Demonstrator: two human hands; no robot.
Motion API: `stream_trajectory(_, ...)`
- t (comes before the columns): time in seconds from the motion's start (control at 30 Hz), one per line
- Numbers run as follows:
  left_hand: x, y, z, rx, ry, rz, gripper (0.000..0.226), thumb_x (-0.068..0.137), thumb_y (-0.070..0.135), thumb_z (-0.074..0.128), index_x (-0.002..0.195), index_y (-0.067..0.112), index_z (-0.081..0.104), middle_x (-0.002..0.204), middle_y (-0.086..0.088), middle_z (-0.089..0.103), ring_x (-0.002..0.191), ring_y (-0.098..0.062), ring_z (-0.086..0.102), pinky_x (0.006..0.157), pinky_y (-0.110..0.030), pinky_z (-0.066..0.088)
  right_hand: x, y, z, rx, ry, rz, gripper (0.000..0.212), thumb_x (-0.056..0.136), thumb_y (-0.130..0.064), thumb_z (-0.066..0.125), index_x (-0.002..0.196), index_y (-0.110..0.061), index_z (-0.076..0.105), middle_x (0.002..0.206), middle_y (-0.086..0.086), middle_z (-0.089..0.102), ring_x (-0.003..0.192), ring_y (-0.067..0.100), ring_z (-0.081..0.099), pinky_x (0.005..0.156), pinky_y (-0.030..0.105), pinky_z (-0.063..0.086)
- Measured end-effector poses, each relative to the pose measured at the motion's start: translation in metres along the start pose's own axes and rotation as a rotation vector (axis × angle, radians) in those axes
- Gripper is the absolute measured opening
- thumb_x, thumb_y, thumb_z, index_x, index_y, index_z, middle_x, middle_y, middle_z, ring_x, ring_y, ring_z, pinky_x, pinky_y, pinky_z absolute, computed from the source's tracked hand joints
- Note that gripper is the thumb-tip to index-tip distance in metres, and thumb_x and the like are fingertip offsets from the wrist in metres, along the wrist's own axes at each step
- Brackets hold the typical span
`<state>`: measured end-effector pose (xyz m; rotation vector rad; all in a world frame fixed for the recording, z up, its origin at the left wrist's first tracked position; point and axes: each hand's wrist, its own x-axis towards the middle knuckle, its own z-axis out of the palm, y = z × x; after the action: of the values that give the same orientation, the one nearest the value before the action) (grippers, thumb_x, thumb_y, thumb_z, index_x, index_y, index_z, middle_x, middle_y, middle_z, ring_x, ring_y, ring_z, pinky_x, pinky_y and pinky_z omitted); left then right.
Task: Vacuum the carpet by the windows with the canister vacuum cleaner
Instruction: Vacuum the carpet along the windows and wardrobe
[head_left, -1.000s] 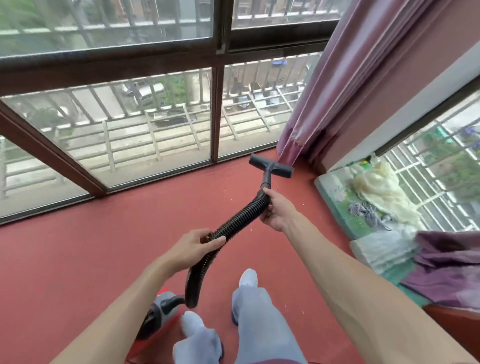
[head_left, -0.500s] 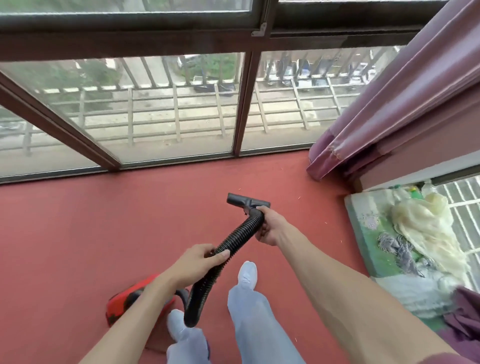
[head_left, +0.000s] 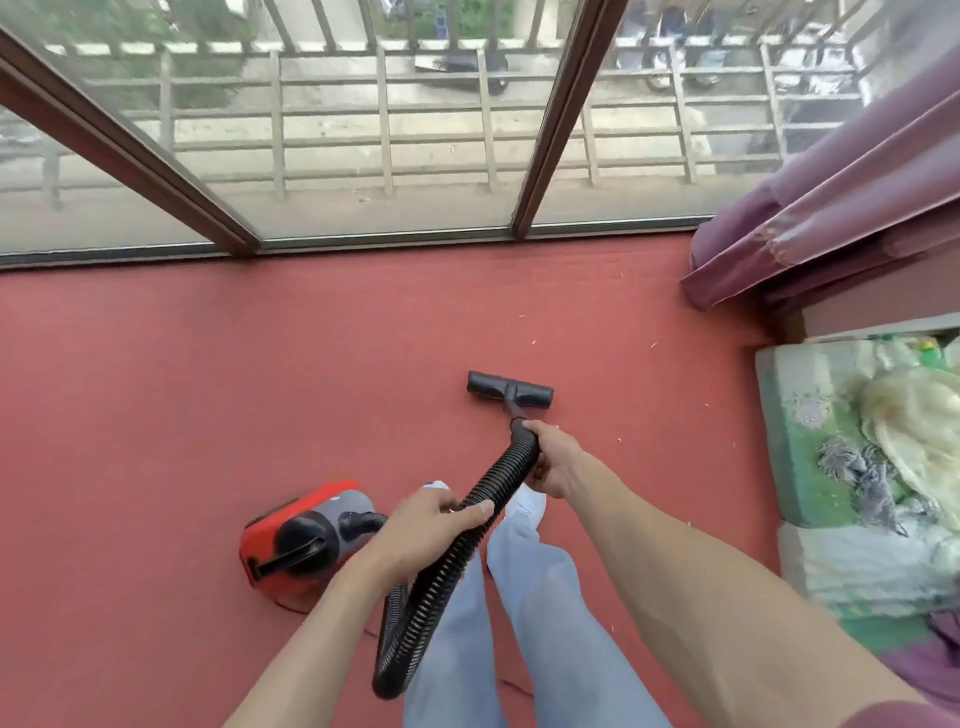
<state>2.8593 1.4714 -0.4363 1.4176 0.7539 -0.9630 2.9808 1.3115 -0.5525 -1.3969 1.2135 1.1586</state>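
While my right hand (head_left: 550, 457) closes round the floppy hose (head_left: 467, 530) near its nozzle (head_left: 510, 389), my left hand (head_left: 431, 530) clasps it midway, steering lightly.

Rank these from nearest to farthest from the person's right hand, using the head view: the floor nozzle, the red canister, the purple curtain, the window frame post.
Measured from the right hand:
1. Floor nozzle, just ahead of the hand on the carpet.
2. Red canister, on the floor to the left, beside the legs.
3. Purple curtain, up at the far right corner.

The window frame post straight ahead looks about as far as the curtain; too close to call.
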Motion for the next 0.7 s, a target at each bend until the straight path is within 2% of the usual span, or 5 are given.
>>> stream_trajectory(0.13, 0.005, -0.012, -0.004, -0.018, -0.142, -0.061, 0.064, 0.062, 0.064, 0.073, 0.089, 0.006, 0.064, 0.076, -0.013, 0.069, 0.068, -0.028, 0.068, 0.082, -0.058, 0.056, 0.015, 0.011, 0.012, -0.018, -0.011, -0.011, 0.046, 0.076, -0.031, 0.069, 0.115, -0.006, 0.064, 0.094, 0.013, 0.067, 0.074, 0.025, 0.062, 0.064, 0.028, 0.053)
stream_trajectory(0.27, 0.01, -0.019, -0.005, -0.036, -0.227, -0.064, 0.046, 0.073, 0.055, 0.072, 0.084, 0.012, 0.063, 0.076, -0.01, 0.065, 0.066, -0.025, 0.066, 0.07, -0.045, 0.054, 0.023, 0.017, 0.015, -0.05, -0.007, -0.029, 0.057, 0.07, -0.032, 0.069, 0.12, -0.005, 0.063, 0.105, 0.017, 0.071, 0.079, 0.027, 0.063, 0.08, 0.037, 0.054)
stream_trajectory(0.43, 0.02, -0.036, 0.001, -0.006, -0.193, -0.055, 0.04, 0.085, 0.054, 0.067, 0.073, 0.017, 0.059, 0.07, -0.006, 0.064, 0.067, -0.022, 0.066, 0.064, -0.033, 0.05, 0.027, 0.036, 0.011, 0.07, 0.039, -0.06, 0.028, 0.091, -0.022, 0.058, 0.113, -0.005, 0.06, 0.096, 0.015, 0.066, 0.069, 0.023, 0.062, 0.067, 0.033, 0.054)
stream_trajectory(0.53, 0.027, -0.044, 0.008, -0.009, -0.162, -0.045, 0.04, 0.089, 0.053, 0.064, 0.077, 0.015, 0.059, 0.072, -0.006, 0.067, 0.062, -0.019, 0.065, 0.057, -0.026, 0.049, 0.041, 0.038, 0.007, 0.033, 0.037, -0.047, 0.026, 0.091, -0.025, 0.057, 0.11, -0.008, 0.061, 0.093, 0.013, 0.069, 0.071, 0.022, 0.063, 0.073, 0.034, 0.053)
stream_trajectory(0.7, 0.052, -0.052, 0.026, -0.049, -0.041, 0.0, 0.039, 0.091, 0.051, 0.062, 0.066, 0.022, 0.061, 0.065, 0.005, 0.063, 0.059, -0.013, 0.061, 0.055, -0.021, 0.046, 0.072, 0.021, 0.012, 0.016, 0.069, -0.133, 0.028, 0.092, -0.025, 0.06, 0.113, -0.007, 0.059, 0.092, 0.013, 0.067, 0.067, 0.021, 0.064, 0.055, 0.027, 0.05)
